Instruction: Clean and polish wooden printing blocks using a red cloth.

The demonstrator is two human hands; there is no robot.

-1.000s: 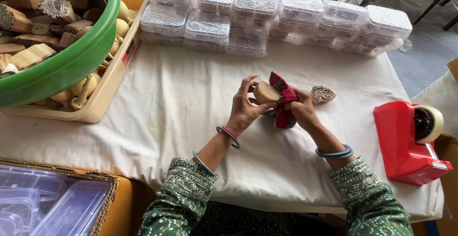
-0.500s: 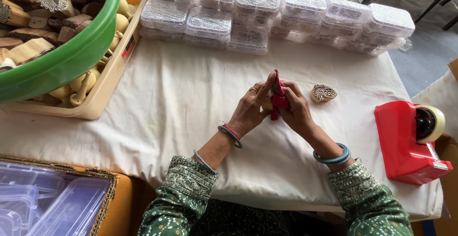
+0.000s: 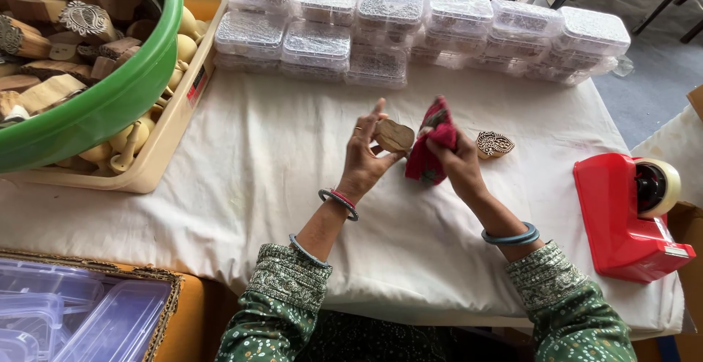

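Two stacked rows of clear lidded boxes [image 3: 410, 29] line the table's [image 3: 242, 157] far edge; left hand [image 3: 366, 158] pinches a tan wooden block [image 3: 395, 135], right hand [image 3: 458, 161] clenches a red cloth [image 3: 432, 142].

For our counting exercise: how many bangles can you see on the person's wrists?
3: a thin red and grey pair on the left wrist, one blue bangle on the right wrist. Another band at the left cuff may be sleeve trim.
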